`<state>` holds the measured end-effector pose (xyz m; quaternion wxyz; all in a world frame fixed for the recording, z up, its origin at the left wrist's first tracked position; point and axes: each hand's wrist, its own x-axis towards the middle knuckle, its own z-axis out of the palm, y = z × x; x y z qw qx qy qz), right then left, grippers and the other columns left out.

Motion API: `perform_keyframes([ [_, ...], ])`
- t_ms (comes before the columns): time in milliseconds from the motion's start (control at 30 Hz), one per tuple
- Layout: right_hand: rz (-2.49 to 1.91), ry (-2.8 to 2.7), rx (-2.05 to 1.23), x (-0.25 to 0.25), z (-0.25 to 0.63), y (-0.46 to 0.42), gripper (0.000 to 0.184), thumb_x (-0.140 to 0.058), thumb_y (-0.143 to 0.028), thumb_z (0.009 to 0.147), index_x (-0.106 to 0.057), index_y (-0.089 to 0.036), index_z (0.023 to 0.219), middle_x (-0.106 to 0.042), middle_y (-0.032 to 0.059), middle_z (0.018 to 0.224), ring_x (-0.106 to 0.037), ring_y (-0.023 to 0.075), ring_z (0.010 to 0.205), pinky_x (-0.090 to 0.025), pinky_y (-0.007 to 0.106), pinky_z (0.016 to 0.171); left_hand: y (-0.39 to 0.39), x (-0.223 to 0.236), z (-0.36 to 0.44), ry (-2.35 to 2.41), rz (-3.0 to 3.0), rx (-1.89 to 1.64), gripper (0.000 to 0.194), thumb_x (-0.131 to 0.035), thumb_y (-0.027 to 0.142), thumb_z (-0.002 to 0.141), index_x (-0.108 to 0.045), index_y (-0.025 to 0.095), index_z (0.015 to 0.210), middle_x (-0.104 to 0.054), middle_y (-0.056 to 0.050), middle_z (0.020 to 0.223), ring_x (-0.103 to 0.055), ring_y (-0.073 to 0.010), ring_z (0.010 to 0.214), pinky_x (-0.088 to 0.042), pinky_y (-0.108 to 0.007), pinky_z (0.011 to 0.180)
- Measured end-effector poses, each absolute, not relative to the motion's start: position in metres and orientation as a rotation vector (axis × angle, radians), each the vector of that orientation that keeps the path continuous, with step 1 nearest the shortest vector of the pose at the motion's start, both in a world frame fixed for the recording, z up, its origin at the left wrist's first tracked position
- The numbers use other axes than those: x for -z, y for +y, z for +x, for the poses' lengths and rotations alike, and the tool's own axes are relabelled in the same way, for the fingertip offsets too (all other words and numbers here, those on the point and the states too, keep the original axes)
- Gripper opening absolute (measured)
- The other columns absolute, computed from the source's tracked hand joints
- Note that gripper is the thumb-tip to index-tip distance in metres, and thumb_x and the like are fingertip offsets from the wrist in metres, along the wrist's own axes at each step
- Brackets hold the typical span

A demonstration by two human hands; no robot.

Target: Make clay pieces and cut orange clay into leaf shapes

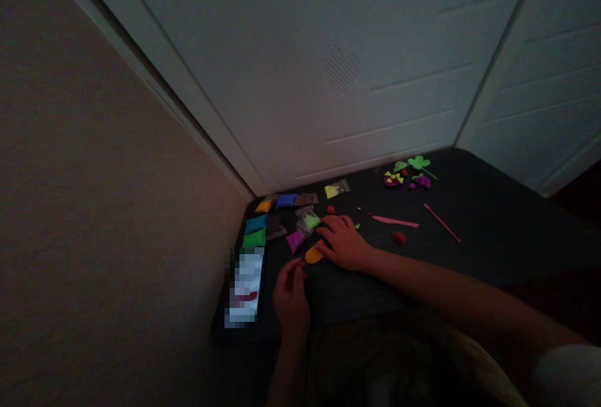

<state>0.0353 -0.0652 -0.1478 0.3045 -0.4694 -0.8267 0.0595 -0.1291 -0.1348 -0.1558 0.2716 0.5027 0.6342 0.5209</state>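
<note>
My left hand (292,294) is closed near the front edge of the dark table, its fingertips pinched together. What sits in the pinch, if anything, is too dark to make out. To its right, my right hand (346,244) lies with fingers apart, palm down. Its thumb overlaps a flat orange oval piece (313,254). The fingertips reach the edge of a plastic bag with light green clay (312,222). A magenta clay packet (295,242) lies between the two hands, and a small red lump (331,210) is just beyond the right fingers.
Several coloured clay packets, among them a green one (254,238), line the left side behind a lit phone (246,285). A pink plastic knife (395,222), a thin pink stick (442,223) and a red lump (399,238) lie right. Small clay figures (393,179) stand near the white panel (375,113).
</note>
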Motion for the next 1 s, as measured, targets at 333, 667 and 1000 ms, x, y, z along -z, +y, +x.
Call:
perform_keyframes([
  [333,-1.185,-2.140,-0.157,0.131,0.073,-0.063,0.036,-0.032,-0.036,0.095,-0.056,-0.018,0.114,-0.058,0.0107,0.118,-0.050,0.0197,0.113,-0.040,0.037,0.094,-0.131,0.161,-0.130,1.637,1.339,-1.430,0.026,-0.055,0.037,0.080,-0.064,0.018,0.096,-0.064,-0.004,0.082,-0.057,-0.0148,0.072,-0.046,-0.027,0.069],
  [667,-1.095,-2.365,-0.214,0.150,0.067,-0.084,0.049,-0.042,-0.048,0.089,-0.052,-0.016,0.125,-0.050,0.0163,0.129,-0.039,0.0285,0.124,-0.027,0.051,0.102,-0.133,0.161,-0.127,1.645,1.329,-1.395,0.027,-0.054,0.038,0.081,-0.063,0.018,0.098,-0.064,-0.003,0.087,-0.057,-0.0134,0.072,-0.046,-0.025,0.069],
  [1000,-1.160,-2.212,-0.079,0.141,0.076,-0.081,0.032,-0.033,-0.032,0.095,-0.062,-0.018,0.098,-0.064,0.0076,0.102,-0.055,0.0175,0.099,-0.043,0.033,0.087,-0.133,0.155,-0.128,1.633,1.350,-1.422,0.025,-0.055,0.036,0.080,-0.064,0.018,0.095,-0.064,-0.003,0.082,-0.056,-0.0142,0.068,-0.044,-0.026,0.066],
])
